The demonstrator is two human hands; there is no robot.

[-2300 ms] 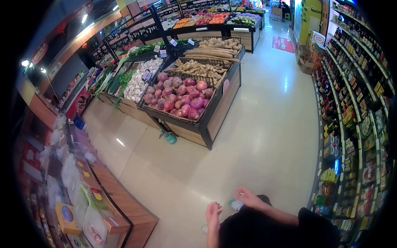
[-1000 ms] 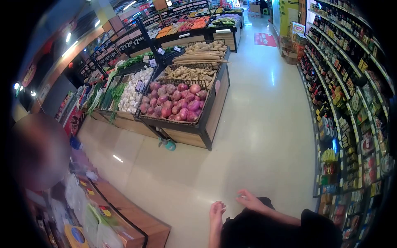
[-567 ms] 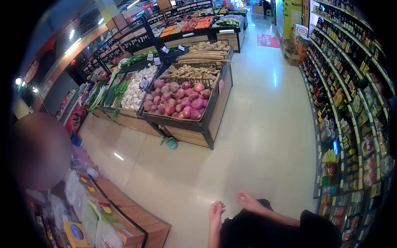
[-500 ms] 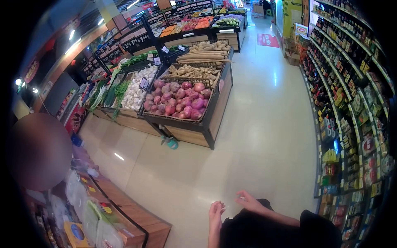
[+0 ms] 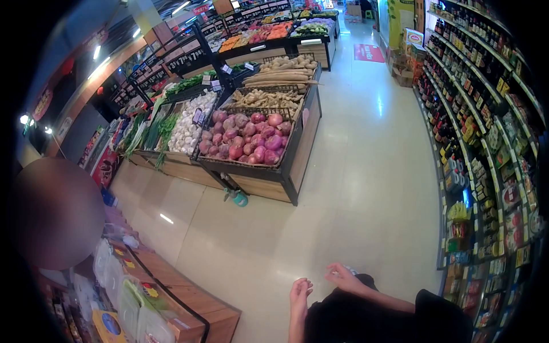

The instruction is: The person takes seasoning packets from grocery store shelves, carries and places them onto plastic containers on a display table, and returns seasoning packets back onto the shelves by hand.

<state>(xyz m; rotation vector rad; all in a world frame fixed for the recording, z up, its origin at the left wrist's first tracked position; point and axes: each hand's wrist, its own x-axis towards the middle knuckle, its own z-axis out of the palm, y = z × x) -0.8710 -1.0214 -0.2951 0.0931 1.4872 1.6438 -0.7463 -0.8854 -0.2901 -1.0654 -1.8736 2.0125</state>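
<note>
The left hand (image 5: pixel 299 291) and right hand (image 5: pixel 342 277) stay half-curled, fingers loosely parted, while a shoe (image 5: pixel 352 271) shows again alongside.

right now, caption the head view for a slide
Left hand and right hand above a shop floor, red onions ahead.

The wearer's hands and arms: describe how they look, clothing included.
The left hand and right hand are bare, with no gloves or cables showing. The right forearm is uncovered up to a plain black sleeve; the left forearm is bare as far as it shows. Any rings would be too small to tell.
</note>
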